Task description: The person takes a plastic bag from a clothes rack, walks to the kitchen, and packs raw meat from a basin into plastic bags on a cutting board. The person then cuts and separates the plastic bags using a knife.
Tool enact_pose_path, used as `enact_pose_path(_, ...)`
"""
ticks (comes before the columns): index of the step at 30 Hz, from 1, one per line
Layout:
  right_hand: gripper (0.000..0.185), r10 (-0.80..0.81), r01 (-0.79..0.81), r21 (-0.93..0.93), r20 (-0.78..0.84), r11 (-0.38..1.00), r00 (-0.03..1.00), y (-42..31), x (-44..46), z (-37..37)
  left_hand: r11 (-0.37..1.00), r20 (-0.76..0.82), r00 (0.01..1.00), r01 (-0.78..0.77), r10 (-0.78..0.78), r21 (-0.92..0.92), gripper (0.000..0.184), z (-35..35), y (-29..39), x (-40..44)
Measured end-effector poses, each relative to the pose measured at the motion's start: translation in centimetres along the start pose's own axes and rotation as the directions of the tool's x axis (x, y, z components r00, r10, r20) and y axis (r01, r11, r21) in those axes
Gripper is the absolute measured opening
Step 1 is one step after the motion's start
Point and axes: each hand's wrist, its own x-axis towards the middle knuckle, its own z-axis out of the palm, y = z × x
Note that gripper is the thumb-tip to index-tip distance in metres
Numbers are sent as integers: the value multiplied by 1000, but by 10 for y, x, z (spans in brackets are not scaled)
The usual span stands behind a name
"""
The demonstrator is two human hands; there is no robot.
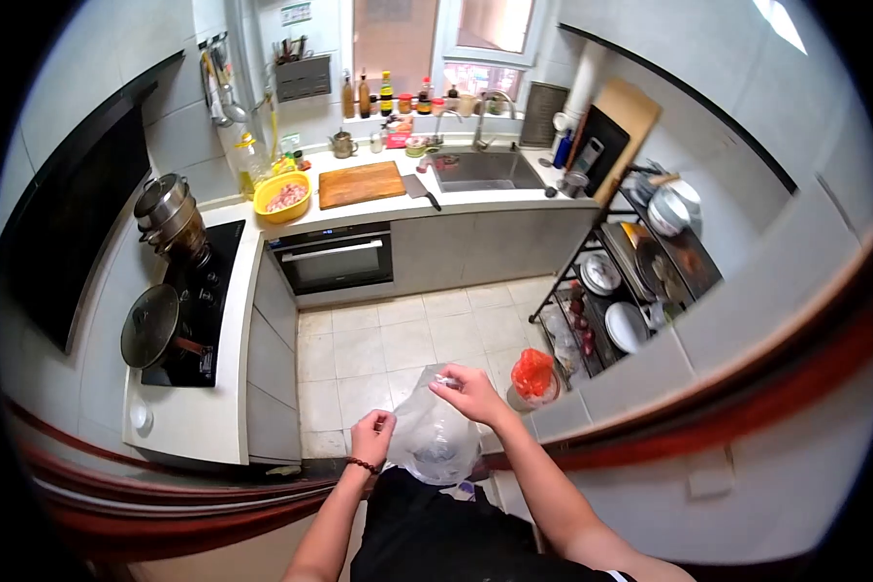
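A clear plastic bag (pixel 436 436) hangs in front of my body, held up between both hands. My left hand (pixel 371 436), with a dark red bead bracelet at the wrist, pinches the bag's left edge. Higher up and to the right, my right hand (pixel 468 393) has its fingers closed on the top edge. The bag bulges toward the bottom; whether anything is inside it cannot be made out.
Ahead, the counter (pixel 475 198) holds a yellow basin of meat (pixel 283 197), a cutting board (pixel 361 184), a cleaver (pixel 420 190) and a sink (pixel 490 173). At left is a stove (pixel 204 291); at right, a rack (pixel 601 320) and a red-lined bin (pixel 533 378).
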Motion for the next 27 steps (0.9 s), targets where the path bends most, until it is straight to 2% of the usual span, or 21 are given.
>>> enact_pose_path(2, 25, -86, 86, -5, -19, 996, 996, 13, 45, -6, 999, -74, 997, -26, 25, -18, 17, -4, 14, 28)
enact_pose_path(6, 24, -111, 111, 13, 9, 994, 994, 44, 145, -10, 997, -155, 988, 7, -18, -77, 16, -2, 6, 110)
enact_pose_path(8, 24, -48, 56, -95, 90, 994, 995, 42, 203, -23, 971, -132, 990, 12, -44, -238, 14, 5, 0, 163)
enact_pose_path(9, 23, -18, 38, -183, 114, 982, 993, 40, 236, -27, 977, -118, 992, 27, -52, -210, 15, 2, 3, 195)
enact_pose_path(10, 23, -29, 50, -193, 112, 980, 993, 42, 266, -31, 976, -123, 991, 14, -41, -218, 15, 0, 7, 230)
enact_pose_path(12, 23, -102, 102, -191, 12, 976, 995, 45, 326, -33, 990, -131, 991, -46, 28, -137, 16, -6, 15, 295)
enact_pose_path(14, 22, -72, 77, -227, 29, 971, 997, 36, 388, -42, 987, -121, 993, -13, -7, -161, 17, -23, 47, 360)
enact_pose_path(16, 22, -147, 133, -246, -41, 960, 988, 37, 438, -44, 984, -113, 992, -77, 59, -163, 20, -37, 57, 414)
enact_pose_path(17, 22, -163, 143, -250, -60, 958, 985, 35, 465, -46, 986, -114, 993, -61, 43, -156, 20, -45, 64, 441)
enact_pose_path(20, 22, -111, 89, -240, -77, 967, 991, 32, 544, -53, 977, -89, 991, -116, 101, -178, 25, -63, 81, 517)
enact_pose_path(21, 22, -151, 124, -274, -80, 954, 985, 28, 573, -54, 976, -51, 992, -124, 116, -177, 26, -73, 85, 540)
enact_pose_path(22, 21, -171, 143, -276, -82, 951, 982, 30, 599, -55, 976, -15, 992, -126, 125, -178, 26, -80, 85, 560)
enact_pose_path(23, 20, -118, 94, -259, -78, 961, 990, 32, 624, -57, 978, 8, 994, -110, 114, -178, 27, -87, 81, 582)
enact_pose_path(24, 19, -72, 52, -242, -75, 969, 995, 36, 654, -56, 980, -7, 995, -95, 96, -172, 27, -97, 74, 608)
enact_pose_path(25, 17, -129, 101, -255, -96, 962, 987, 43, 680, -54, 965, -32, 995, -97, 92, -245, 25, -105, 67, 630)
enact_pose_path(26, 17, -107, 87, -196, -95, 977, 990, 51, 708, -52, 944, -55, 995, -100, 87, -315, 24, -113, 59, 651)
enact_pose_path(27, 17, -120, 102, -193, -86, 976, 989, 57, 738, -48, 948, -63, 996, -81, 64, -309, 22, -125, 40, 680)
